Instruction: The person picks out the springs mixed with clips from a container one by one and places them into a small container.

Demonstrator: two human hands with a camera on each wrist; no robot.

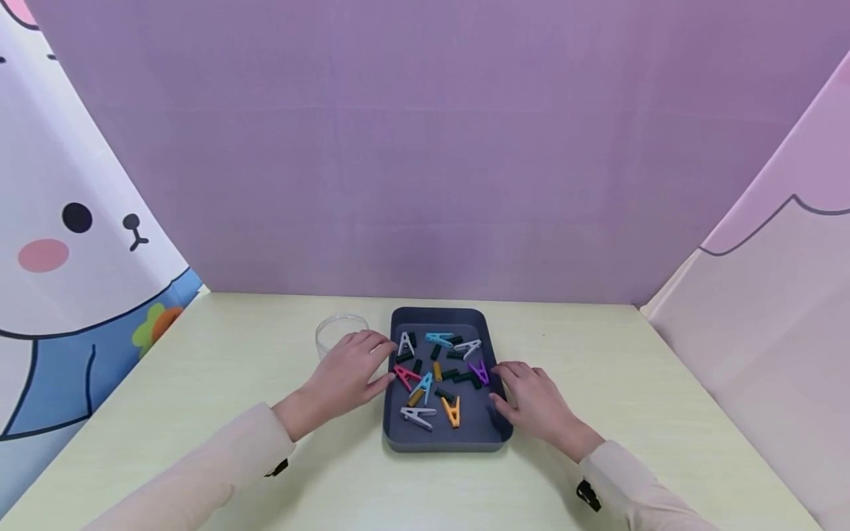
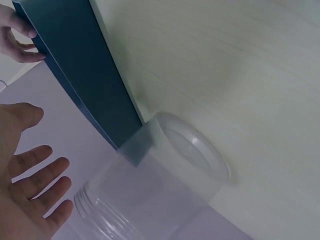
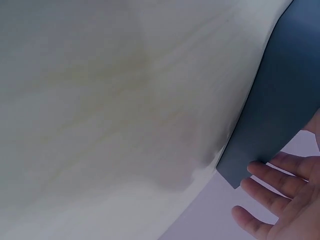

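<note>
on the bench (image 1: 637, 391), the tray (image 1: 443, 444) of coloured clips (image 1: 439, 338) and small cylinders (image 1: 437, 371) is set at the lower centre of the frame. at its left edge the left hand (image 1: 348, 375) is held, fingers spread, nothing gripped; contact cannot be told. its right edge is touched by the right hand (image 1: 539, 404), fingers loosely extended, nothing gripped.

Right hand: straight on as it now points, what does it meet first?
Most likely the dark grey, rectangular, plastic-looking tray, at its right side, which the right hand may be touching; depth is unclear.
</note>
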